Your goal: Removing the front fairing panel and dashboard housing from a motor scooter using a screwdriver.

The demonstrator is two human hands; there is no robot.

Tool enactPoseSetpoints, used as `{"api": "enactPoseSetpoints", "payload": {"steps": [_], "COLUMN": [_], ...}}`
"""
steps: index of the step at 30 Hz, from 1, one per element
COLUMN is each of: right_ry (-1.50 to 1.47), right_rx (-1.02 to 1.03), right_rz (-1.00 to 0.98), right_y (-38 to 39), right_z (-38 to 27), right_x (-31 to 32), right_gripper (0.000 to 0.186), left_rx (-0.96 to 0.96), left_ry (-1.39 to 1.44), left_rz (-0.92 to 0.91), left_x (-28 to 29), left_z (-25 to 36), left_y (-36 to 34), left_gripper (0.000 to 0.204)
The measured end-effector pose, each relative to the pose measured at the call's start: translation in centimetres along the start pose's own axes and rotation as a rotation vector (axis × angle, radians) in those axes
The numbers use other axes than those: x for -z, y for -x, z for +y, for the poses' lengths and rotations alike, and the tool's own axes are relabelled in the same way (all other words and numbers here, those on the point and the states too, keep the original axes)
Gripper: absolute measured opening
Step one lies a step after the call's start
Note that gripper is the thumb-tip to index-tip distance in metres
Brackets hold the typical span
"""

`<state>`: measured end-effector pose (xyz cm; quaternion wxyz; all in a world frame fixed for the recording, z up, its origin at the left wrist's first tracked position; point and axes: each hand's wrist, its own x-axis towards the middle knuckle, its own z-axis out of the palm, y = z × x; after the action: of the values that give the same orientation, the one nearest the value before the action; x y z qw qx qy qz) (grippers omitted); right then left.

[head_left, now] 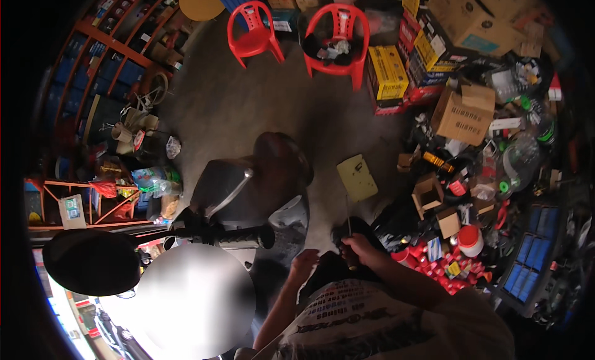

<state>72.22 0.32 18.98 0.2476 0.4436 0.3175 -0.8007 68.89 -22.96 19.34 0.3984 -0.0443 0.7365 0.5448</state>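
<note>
My right hand (362, 248) is closed round the handle of a screwdriver (348, 218), its thin metal shaft pointing forward, away from my body. Just to the left, my left hand (304, 264) is held in front of my belly with its fingers curled in; whatever they may hold is hidden. A motor scooter (226, 189) stands close on my left, its handlebar grip (248, 238) near my left hand. On the floor ahead lies a flat pale-yellow panel (358, 177) with small dark spots or pieces on it.
Two red plastic chairs (254, 34) stand at the back, one loaded with odds and ends. Cartons (465, 115), bottles and red containers (440, 267) crowd the right side. Orange shelving (102, 34) lines the left. The scooter's black mirror (92, 262) juts out at lower left.
</note>
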Motion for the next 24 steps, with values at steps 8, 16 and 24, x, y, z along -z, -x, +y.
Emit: {"api": "enactPoseSetpoints", "payload": {"steps": [8, 16, 24], "right_ry": [0.077, 0.250, 0.614], "right_rx": [0.156, -0.045, -0.089], "right_rz": [-0.037, -0.152, -0.256], "right_y": [-2.0, -11.6, -19.4], "right_z": [-11.3, -24.0, -44.1], "right_x": [-4.1, -4.0, 0.5], "right_gripper": [0.006, 0.008, 0.004], "left_rx": [0.163, 0.346, 0.551], "left_ry": [0.137, 0.380, 0.293], "left_rz": [0.339, 0.619, 0.558], "left_x": [6.6, 1.3, -11.9], "left_z": [-5.5, 0.7, 5.3], "left_y": [-3.1, -6.3, -10.6], "left_gripper": [0.029, 0.028, 0.031]}}
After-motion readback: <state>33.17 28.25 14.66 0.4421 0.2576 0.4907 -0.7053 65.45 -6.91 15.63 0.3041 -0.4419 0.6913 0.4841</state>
